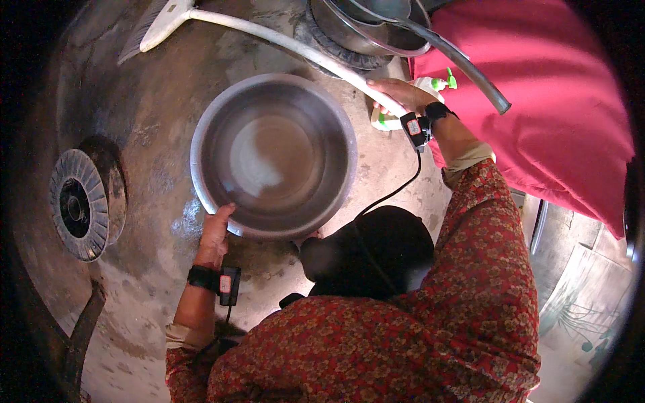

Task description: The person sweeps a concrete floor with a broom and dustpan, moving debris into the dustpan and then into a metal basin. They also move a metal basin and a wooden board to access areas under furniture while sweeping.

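Observation:
A wide grey metal basin lies on the floor before me. My left hand grips its near left rim, thumb over the edge. I cannot tell whether the basin holds a little water. A broom with a white head and dark bristles reaches from the upper left, beyond the basin. The end of its long white handle is in my right hand, fingers around it. Right behind that hand stands a white bottle with a green pump, partly hidden by the wrist. Black straps with small boxes sit on both wrists.
Past my right hand, a metal pot rests on a dark round base, a long-handled metal dipper across it. Red cloth drapes at the right. A ribbed spool-shaped object stands left. A black cable hangs from my right wrist.

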Demonstrator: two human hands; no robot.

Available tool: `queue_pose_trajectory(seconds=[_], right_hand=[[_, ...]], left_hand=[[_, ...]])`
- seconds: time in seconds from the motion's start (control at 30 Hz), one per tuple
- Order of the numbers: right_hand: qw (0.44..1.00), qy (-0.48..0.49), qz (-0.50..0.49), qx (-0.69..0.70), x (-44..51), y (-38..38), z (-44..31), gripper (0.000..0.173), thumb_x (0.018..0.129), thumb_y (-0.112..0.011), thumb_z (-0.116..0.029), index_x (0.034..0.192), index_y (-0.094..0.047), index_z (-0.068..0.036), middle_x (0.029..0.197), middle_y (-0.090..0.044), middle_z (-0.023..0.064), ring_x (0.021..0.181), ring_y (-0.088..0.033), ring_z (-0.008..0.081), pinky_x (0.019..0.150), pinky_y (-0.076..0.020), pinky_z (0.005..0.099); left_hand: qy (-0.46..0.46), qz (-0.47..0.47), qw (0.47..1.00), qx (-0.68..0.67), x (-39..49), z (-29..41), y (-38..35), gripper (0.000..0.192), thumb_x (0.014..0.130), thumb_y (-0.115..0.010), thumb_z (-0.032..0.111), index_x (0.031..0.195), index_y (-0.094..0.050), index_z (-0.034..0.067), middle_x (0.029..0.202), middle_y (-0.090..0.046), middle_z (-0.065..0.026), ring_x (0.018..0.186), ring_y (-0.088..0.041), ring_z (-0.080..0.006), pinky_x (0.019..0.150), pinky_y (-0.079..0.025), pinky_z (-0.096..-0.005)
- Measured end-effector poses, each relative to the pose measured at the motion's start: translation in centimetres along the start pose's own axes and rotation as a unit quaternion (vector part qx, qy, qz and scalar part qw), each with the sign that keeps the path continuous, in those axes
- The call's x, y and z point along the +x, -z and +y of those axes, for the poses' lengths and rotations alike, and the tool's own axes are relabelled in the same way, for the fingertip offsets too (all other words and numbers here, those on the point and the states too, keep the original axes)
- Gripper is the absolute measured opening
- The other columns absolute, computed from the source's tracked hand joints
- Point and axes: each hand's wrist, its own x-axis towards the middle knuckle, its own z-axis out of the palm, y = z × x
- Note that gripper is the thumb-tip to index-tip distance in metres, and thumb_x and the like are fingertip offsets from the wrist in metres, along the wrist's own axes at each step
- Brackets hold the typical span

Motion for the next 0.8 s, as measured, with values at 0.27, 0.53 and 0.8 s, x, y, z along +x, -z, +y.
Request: queue_pose_trajectory(seconds=[0.27, 0.53, 0.8], right_hand=[[0.996, 0.061, -0.015, 0.065, 0.9, 1.8, 3.0, 0.041, 0.085, -0.053, -0.047, 0.094, -0.055, -0.007, 0.077, -0.056, 0.003, 0.067, -0.055, 0.0109, 0.055, -0.0469, 0.0256], [0.992, -0.078, 0.03, 0.092, 3.2, 2.3, 4.8, 0.04, 0.079, -0.061, -0.049, 0.096, -0.052, -0.013, 0.066, -0.055, 0.0025, 0.051, -0.052, 0.0123, 0.043, -0.0435, 0.0249], [0.996, -0.066, 0.039, 0.045, 3.5, 0.7, 4.6, 0.032, 0.079, -0.063, -0.04, 0.092, -0.053, -0.013, 0.064, -0.052, 0.0029, 0.044, -0.048, 0.0127, 0.038, -0.0415, 0.0264]], left_hand=[[0.005, 0.003, 0.999, -0.039, -2.7, 0.7, 3.2, 0.029, 0.08, -0.058, 0.015, 0.105, -0.058, -0.001, 0.099, -0.062, -0.0096, 0.09, -0.058, -0.0215, 0.083, -0.045, -0.034], [-0.082, 0.056, 0.987, -0.129, -6.4, 3.5, 5.1, 0.036, 0.076, -0.061, 0.01, 0.107, -0.053, -0.005, 0.095, -0.061, -0.0115, 0.084, -0.059, -0.0221, 0.077, -0.049, -0.0361], [-0.133, 0.139, 0.957, -0.219, -12.8, 10.4, 11.0, 0.032, 0.076, -0.064, 0.011, 0.102, -0.052, -0.005, 0.093, -0.06, -0.0136, 0.087, -0.058, -0.0257, 0.084, -0.049, -0.0395]])
